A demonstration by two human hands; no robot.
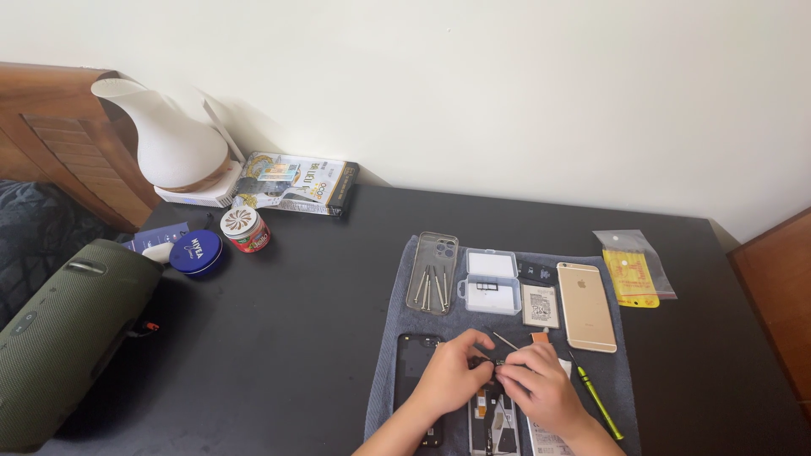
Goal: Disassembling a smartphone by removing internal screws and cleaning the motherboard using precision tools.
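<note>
The opened phone (494,418) lies at the lower middle of the frame on a grey mat (397,338), and both hands meet over its top end, pinching a small dark part (492,363) that I cannot make out; the work looks best done with the wrists resting on the mat and a light fingertip grip, so the tiny piece does not slip or bend. The left hand (452,371) comes in from the lower left with fingers curled shut on the part, and the right hand (545,384) mirrors it, close beside tweezers (504,339) and a green screwdriver (598,397).
</note>
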